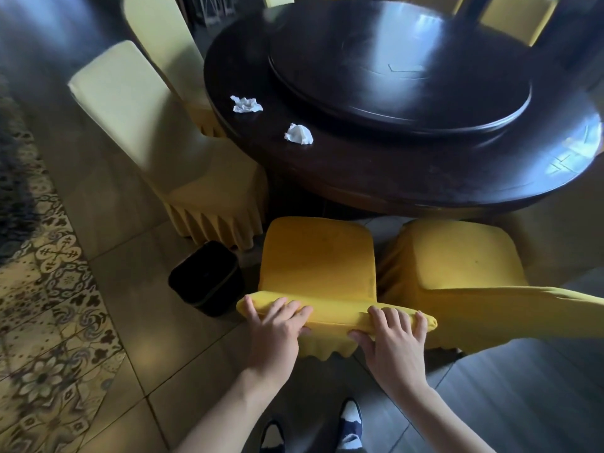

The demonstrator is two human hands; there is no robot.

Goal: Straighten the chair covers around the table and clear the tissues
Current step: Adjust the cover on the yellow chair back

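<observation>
A chair in a yellow cover [318, 256] stands right in front of me, its seat under the round dark table [376, 171]. My left hand [277, 325] grips the left end of its backrest top, fingers over the front and thumb behind. My right hand [392, 335] grips the right end the same way. Two crumpled white tissues lie on the table's near left rim: one [246, 104] further left, one [298, 134] nearer the centre.
A second yellow-covered chair [457, 259] stands close on the right. Two paler covered chairs [147, 125] stand at the table's left. A black bin [207, 277] sits on the tiled floor left of my chair. A raised turntable [402, 67] fills the table's middle.
</observation>
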